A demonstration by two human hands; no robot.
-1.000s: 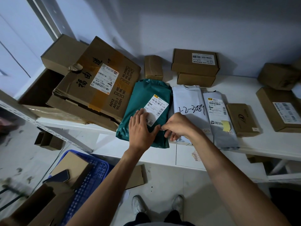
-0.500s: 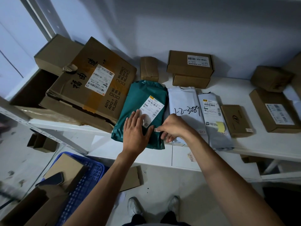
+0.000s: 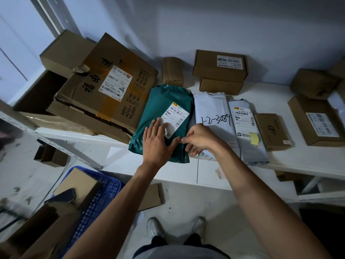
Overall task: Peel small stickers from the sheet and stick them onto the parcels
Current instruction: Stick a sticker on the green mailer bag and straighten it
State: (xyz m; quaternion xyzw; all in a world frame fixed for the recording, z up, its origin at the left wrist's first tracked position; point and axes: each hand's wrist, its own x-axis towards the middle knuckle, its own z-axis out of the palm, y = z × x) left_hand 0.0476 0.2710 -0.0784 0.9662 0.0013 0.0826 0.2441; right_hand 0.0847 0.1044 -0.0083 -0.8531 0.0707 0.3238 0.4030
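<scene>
Centrally, the left hand (image 3: 157, 142) lies flat, fingers spread, on the dark green plastic mailer parcel (image 3: 164, 109); the right hand (image 3: 199, 138) pinches something small, too tiny to identify, at that parcel's right edge.

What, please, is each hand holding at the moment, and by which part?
The left hand lies flat on the green parcel, gripping nothing. The right hand pinches something small at its fingertips; what it is cannot be told.
</scene>
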